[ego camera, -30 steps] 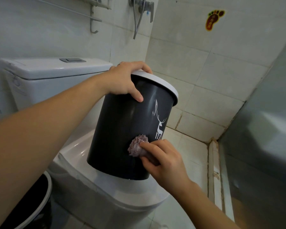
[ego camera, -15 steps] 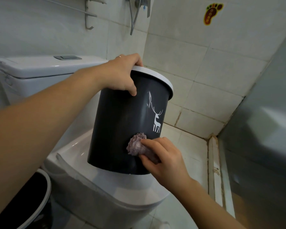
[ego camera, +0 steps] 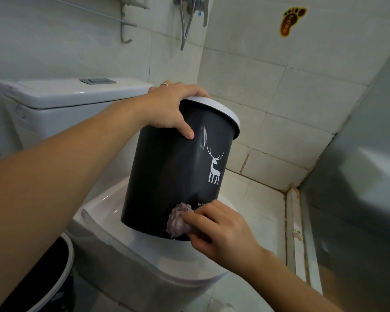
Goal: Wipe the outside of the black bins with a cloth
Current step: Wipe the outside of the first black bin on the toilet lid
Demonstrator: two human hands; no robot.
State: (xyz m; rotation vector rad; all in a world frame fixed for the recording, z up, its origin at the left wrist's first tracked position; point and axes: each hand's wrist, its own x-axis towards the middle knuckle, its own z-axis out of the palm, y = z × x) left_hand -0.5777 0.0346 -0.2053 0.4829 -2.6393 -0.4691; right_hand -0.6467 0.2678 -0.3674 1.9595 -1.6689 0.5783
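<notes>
We find black bin (ego camera: 173, 176) tilted on closed toilet lid (ego camera: 144, 255). Left hand (ego camera: 169, 109) fingers grip white rim; right hand (ego camera: 218, 228) pinches wadded cloth (ego camera: 178, 219) against lower wall. We judge bin light, rigid, smooth, likely slippery; rim safest hold.

Bare forearms, no sleeves; a thin ring (ego camera: 165, 84) on the left hand (ego camera: 169, 111).

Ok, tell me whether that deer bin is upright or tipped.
Tipped. The deer bin leans rim-right on the toilet lid; its left hand grips the rim.
</notes>
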